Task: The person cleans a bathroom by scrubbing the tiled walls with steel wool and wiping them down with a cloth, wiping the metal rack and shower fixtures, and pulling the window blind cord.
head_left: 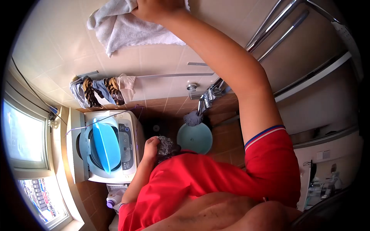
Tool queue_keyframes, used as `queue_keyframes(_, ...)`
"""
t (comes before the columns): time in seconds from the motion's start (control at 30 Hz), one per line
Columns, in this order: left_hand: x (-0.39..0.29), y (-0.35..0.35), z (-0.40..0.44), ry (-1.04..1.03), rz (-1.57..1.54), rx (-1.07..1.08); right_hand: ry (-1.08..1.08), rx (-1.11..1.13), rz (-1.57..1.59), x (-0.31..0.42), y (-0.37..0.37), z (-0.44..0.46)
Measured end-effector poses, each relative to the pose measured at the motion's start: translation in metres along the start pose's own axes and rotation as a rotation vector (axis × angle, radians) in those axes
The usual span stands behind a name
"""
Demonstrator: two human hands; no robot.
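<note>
My right hand (156,9) is raised at the top of the view, closed on a white cloth (137,32) against the tiled wall. The cloth hangs in loose folds around and below my fingers, and the top of the hand is cut off by the frame edge. Lower down, near my red shirt, my left hand (151,147) is closed on a grey wire scouring pad (165,144). Some fingers of this hand are hidden behind the pad.
A top-loading washing machine (131,152) with a blue basin (106,144) stands at left. A pale green basin (194,139) sits on the floor below a chrome faucet (206,98). Small cloths (102,90) hang on a wall rail. Metal bars (275,29) are at upper right.
</note>
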State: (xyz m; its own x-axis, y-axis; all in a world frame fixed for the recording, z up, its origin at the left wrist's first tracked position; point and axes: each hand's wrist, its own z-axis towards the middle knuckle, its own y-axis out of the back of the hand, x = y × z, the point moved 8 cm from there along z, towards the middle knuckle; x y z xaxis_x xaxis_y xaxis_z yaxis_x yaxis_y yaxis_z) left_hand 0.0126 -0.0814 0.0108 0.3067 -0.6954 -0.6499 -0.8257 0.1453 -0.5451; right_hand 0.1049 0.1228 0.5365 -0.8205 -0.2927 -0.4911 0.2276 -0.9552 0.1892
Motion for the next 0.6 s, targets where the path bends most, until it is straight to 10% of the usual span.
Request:
queue_keyframes(0.2,0.011,0.007,-0.017,0.049,-0.101,-0.029,-0.099,0.143,-0.117,-0.035,0.032,-0.031)
queue_keyframes(0.33,0.008,0.030,-0.040,0.049,-0.137,-0.131,-0.459,-0.050,-0.298,-0.119,0.081,-0.063)
queue_keyframes(0.53,0.014,0.065,-0.048,0.003,-0.069,-0.229,-0.348,-0.411,-0.581,-0.261,0.124,-0.060)
queue_keyframes(0.6,0.014,0.060,-0.053,0.024,-0.072,-0.233,-0.544,-0.271,-0.267,-0.244,0.143,-0.014)
